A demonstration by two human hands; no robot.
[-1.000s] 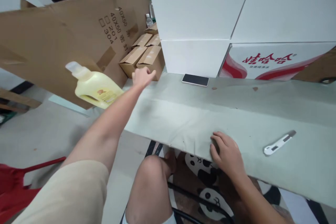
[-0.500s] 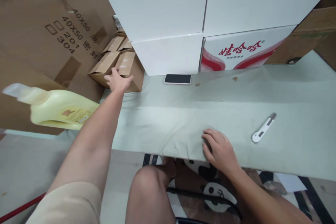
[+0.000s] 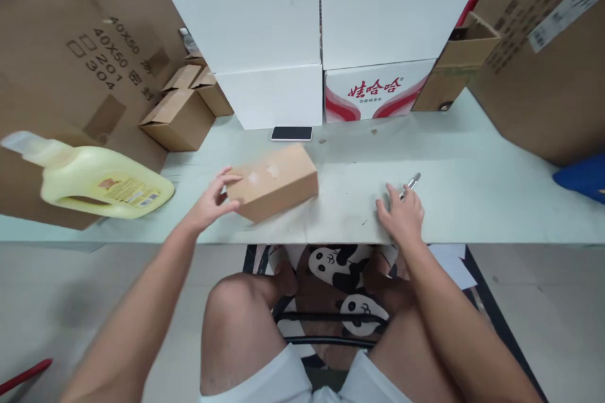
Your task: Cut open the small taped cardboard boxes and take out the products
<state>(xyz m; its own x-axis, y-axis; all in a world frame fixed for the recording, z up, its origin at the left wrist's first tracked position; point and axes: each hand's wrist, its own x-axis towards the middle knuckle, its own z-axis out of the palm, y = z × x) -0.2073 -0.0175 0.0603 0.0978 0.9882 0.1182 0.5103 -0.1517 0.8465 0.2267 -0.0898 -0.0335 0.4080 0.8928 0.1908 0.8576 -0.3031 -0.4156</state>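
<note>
A small brown cardboard box (image 3: 278, 182) lies on its long side at the middle of the table, with bits of tape on its top. My left hand (image 3: 213, 201) grips the left end of it, thumb at the near side and fingers over the far edge. To the right, my right hand (image 3: 401, 211) is over a utility knife (image 3: 413, 182), its fingers apart. Only the knife's far end shows past the fingertips; the hand covers the rest.
Several similar brown boxes (image 3: 179, 119) stand at the back left. Beside them lies a yellow jug (image 3: 104, 182). A phone (image 3: 292, 133) rests before stacked white cartons (image 3: 269, 97). Large cardboard (image 3: 543, 75) and a blue object (image 3: 583, 177) are at right.
My left hand has brought one small box from the back-left group to the table's middle. My right hand has moved to the utility knife. The view has turned right.
</note>
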